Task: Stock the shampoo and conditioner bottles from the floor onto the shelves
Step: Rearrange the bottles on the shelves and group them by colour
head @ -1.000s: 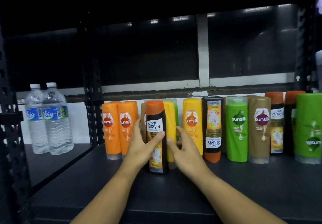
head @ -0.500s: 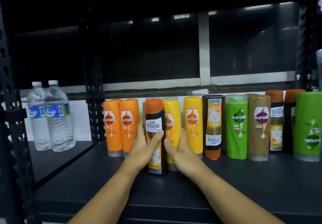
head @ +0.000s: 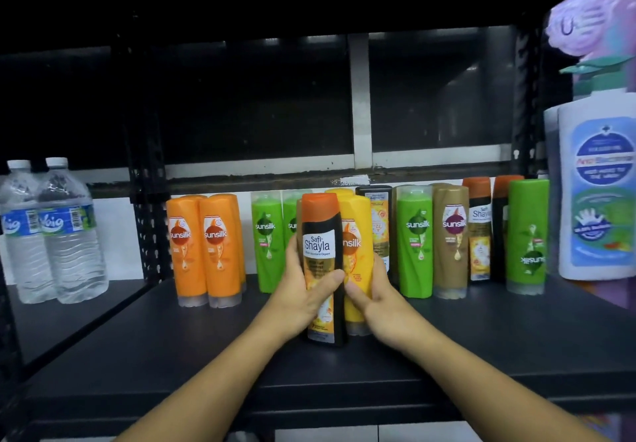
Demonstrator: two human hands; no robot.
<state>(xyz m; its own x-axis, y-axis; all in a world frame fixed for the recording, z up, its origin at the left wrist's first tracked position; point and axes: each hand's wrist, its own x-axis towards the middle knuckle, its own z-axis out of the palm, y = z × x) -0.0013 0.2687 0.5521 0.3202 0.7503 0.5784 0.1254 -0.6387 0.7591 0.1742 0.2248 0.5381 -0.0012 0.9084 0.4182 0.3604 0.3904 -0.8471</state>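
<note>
One Shayla bottle, within left hand

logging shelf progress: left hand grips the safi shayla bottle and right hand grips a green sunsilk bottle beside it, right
Wrong colour: in the head view the right hand grips a yellow Sunsilk bottle, not a green one. The left hand does grip the Safi Shayla bottle beside it.

Only arms in view: L forearm + left hand, R forearm + right hand. Both bare approx elbow down, slim wrists. Nails too blurred to tell.
</note>
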